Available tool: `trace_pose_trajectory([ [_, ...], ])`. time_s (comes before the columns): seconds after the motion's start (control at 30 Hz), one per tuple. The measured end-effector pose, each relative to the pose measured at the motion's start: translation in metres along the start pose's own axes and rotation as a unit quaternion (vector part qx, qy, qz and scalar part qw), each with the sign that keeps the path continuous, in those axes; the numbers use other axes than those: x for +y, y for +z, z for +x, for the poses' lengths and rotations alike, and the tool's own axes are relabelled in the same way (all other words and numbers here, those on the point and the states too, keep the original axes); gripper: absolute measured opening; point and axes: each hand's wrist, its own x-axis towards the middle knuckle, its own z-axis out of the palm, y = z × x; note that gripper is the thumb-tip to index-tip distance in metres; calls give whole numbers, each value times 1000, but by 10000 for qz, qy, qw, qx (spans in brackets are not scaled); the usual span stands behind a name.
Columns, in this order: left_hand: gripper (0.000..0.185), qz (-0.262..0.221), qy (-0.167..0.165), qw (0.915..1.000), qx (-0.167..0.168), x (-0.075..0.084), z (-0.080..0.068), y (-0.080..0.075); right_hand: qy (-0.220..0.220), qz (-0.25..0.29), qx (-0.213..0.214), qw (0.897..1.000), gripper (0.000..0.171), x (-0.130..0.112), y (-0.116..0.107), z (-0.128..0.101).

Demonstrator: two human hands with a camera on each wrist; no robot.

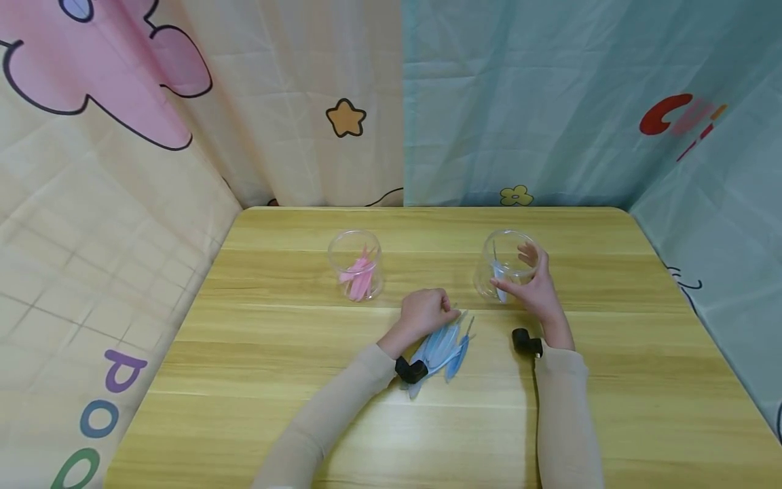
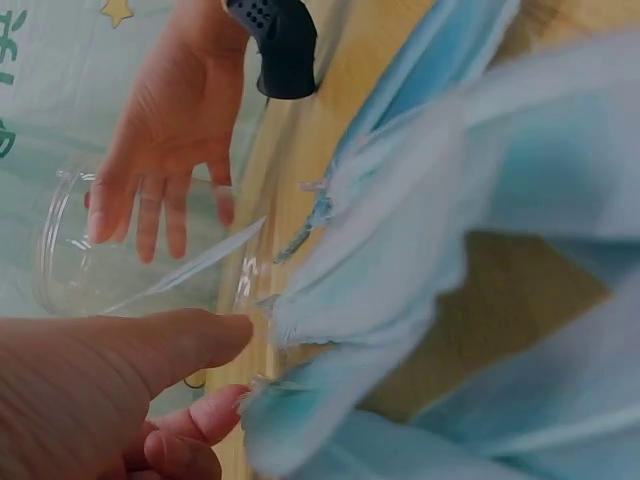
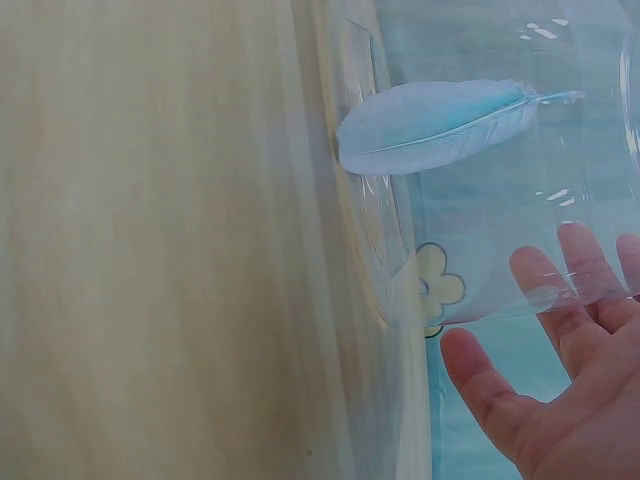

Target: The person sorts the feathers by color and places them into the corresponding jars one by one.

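Observation:
My right hand [image 1: 539,288] holds a clear plastic cup [image 1: 482,288] at the right of the table, thumb in front and fingers around its right side. Inside that cup stands a single pale blue feather [image 3: 435,128], leaning, quill up. My left hand [image 1: 424,314] is over a loose pile of blue feathers [image 1: 438,350]. In the left wrist view its thumb and forefinger [image 2: 215,412] are apart, close to the feather ends [image 2: 300,320]. A darker blue feather [image 1: 458,360] lies at the pile's right.
A second clear cup [image 1: 332,261] with several pink feathers [image 1: 362,280] stands to the left. The wooden table [image 1: 263,326] has curtains [image 1: 293,81] hanging behind and beside it. Black wrist cameras [image 1: 411,370] sit on both sleeves.

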Motion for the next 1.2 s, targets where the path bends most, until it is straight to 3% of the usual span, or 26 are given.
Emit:
trace_pose_trajectory([
  [0.23, 22, 348, -42, 9994, 0, 5, 5, 6, 40, -66, -27, 10000, 96, -2, -1, -1],
  [0.47, 29, 333, 58, 9994, 30, 3, 7, 6, 23, -35, -7, 10000, 96, -1, 0, 0],
  [0.63, 22, -255, -149, 9993, -249, 0, 8, 0, 39, -56, -25, 10000, 96, 0, -1, 0],
  [0.77, 19, -1346, -144, 9905, -238, -1, 10, -11, 52, -31, -39, 10000, 96, 0, -1, 0],
  [0.87, 23, -2367, 26, 9715, -74, 1, 14, -22, 41, -31, -41, 10000, 96, 0, -1, 1],
  [1.0, 27, -3560, 299, 9328, 467, 12, 24, -38, 3, -36, -28, 10000, 95, 0, -1, 1],
  [1.07, 28, -4101, 466, 9069, 846, 20, 31, -46, 6, -20, -28, 10000, 96, 0, -1, 0],
  [1.2, 27, -5092, 903, 8426, 1505, 41, 44, -65, 53, -1, -40, 10000, 95, -1, -1, 0],
])
